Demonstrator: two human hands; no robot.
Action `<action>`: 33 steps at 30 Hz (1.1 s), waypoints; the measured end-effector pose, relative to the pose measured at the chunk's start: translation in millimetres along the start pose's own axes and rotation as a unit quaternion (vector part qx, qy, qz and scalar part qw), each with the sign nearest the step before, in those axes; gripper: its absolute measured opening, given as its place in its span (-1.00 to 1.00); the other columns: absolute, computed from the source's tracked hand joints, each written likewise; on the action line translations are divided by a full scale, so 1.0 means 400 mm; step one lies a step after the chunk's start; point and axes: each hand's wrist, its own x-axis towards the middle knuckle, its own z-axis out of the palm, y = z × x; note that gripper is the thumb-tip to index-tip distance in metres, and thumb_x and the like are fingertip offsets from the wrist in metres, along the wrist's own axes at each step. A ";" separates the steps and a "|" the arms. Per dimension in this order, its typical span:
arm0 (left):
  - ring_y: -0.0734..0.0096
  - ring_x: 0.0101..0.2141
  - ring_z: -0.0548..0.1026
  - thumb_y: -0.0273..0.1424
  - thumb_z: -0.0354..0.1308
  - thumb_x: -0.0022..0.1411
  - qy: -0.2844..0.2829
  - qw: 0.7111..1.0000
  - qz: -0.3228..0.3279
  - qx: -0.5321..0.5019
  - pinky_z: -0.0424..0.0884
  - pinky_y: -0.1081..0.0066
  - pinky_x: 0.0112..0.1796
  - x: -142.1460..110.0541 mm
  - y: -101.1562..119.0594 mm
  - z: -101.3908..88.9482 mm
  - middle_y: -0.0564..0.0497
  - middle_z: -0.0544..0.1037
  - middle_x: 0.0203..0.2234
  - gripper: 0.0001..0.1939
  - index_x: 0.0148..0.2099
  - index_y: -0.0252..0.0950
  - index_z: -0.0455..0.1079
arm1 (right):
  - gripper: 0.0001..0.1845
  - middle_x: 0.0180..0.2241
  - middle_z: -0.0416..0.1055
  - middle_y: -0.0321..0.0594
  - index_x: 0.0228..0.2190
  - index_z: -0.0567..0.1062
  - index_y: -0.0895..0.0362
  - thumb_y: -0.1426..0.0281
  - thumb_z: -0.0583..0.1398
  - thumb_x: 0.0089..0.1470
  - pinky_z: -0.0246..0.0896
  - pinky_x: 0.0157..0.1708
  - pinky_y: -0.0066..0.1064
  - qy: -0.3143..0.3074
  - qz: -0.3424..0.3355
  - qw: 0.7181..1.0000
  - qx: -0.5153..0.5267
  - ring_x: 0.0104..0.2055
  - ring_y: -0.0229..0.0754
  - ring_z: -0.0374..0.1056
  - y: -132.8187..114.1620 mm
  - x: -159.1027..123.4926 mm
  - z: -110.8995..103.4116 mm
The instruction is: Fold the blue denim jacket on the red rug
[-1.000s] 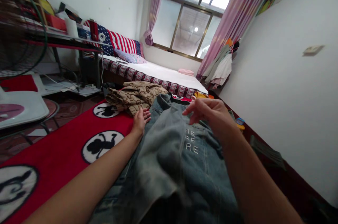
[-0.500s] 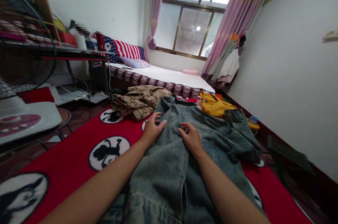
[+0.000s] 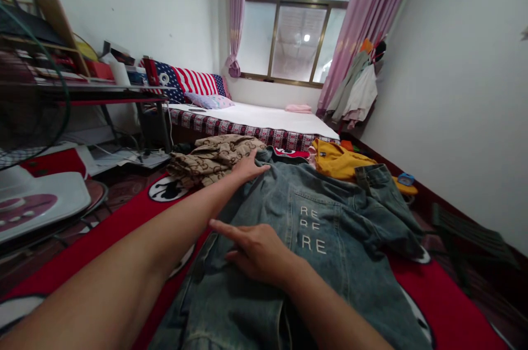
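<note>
A blue denim jacket (image 3: 330, 218) with white "RE" lettering lies spread back-up on a red blanket (image 3: 103, 234) printed with black-and-white cartoon circles. My left hand (image 3: 249, 165) reaches far forward and rests flat on the jacket's collar end, fingers apart. Nearer to me, my right hand (image 3: 253, 248) presses flat on the jacket's left side, index finger stretched to the left. Neither hand grips the cloth. One denim sleeve (image 3: 383, 190) trails off to the right.
A folded tan patterned garment (image 3: 210, 154) lies just beyond my left hand. A yellow garment (image 3: 336, 160) sits at the jacket's far right. Behind are a low bed (image 3: 256, 119), a cluttered desk (image 3: 91, 91) and fan (image 3: 28, 119) at left, a wall at right.
My left hand has slid forward from the jacket's left edge to its collar. My right hand has pulled back toward me and to the left. The jacket now lies flatter, its lettering showing.
</note>
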 end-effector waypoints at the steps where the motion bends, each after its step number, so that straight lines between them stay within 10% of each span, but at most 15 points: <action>1: -0.12 0.10 0.40 -0.03 0.25 0.07 -0.018 1.000 0.004 0.016 0.30 0.10 0.06 0.018 0.008 -0.002 -0.31 0.44 0.10 -0.12 0.34 -0.28 0.11 | -0.45 -0.23 0.52 -0.29 0.20 0.27 -0.10 0.31 0.15 0.19 0.14 -0.39 -0.42 -0.014 -0.004 1.000 -0.015 -0.34 -0.20 0.41 -0.001 0.004 -0.002; 5: -0.12 -0.01 0.48 -0.20 0.34 -0.02 -0.080 0.996 -0.010 0.027 0.36 0.21 -0.03 0.075 0.032 -0.001 -0.31 0.53 -0.05 -0.37 0.09 -0.38 0.43 | -0.77 -0.33 0.50 -0.27 -0.25 0.56 0.04 0.26 0.12 0.23 0.06 -0.47 -0.44 -0.075 -0.028 0.996 -0.049 -0.41 -0.24 0.37 -0.006 0.018 -0.001; 11: 0.20 -0.43 0.52 -0.49 0.27 -0.09 -0.156 0.986 -0.057 0.014 0.40 0.38 -0.36 0.129 0.045 -0.022 -0.09 0.50 -0.58 -0.76 -0.28 -0.42 0.57 | -0.32 -0.27 0.54 -0.29 0.27 0.11 -0.11 0.40 0.13 0.16 0.11 -0.45 -0.42 -0.051 -0.039 0.998 -0.028 -0.36 -0.18 0.42 -0.024 0.032 0.013; 22: 0.44 -0.59 0.32 -0.67 0.18 -0.18 -0.197 0.977 -0.021 -0.077 0.31 0.40 -0.43 0.131 0.017 -0.074 0.08 0.37 -0.70 -0.50 -0.13 -0.34 0.62 | -0.65 -0.36 0.54 -0.14 -0.02 0.40 0.09 0.44 0.09 0.14 0.24 -0.44 -0.37 -0.073 0.070 0.994 -0.049 -0.36 -0.07 0.47 -0.013 0.041 0.023; 29: 0.51 -0.66 0.23 -0.67 0.15 -0.14 -0.193 0.978 -0.005 -0.074 0.19 0.48 -0.56 0.119 0.018 -0.070 0.14 0.29 -0.77 -0.49 -0.08 -0.37 0.59 | -0.19 0.28 0.10 -0.02 0.31 -0.04 -0.02 0.59 0.04 0.08 0.31 -0.22 -0.29 0.021 0.092 0.993 -0.068 -0.05 -0.08 0.34 0.025 0.048 0.016; 33: 0.50 -0.64 0.26 -0.65 0.15 -0.14 -0.187 0.979 0.001 -0.080 0.18 0.48 -0.56 0.112 0.019 -0.065 0.12 0.33 -0.74 -0.50 -0.09 -0.37 0.59 | -0.20 0.07 0.33 -0.07 0.32 0.00 0.06 0.60 0.04 0.07 0.29 -0.18 -0.30 -0.015 0.056 0.996 -0.065 -0.06 -0.07 0.27 0.044 0.043 0.024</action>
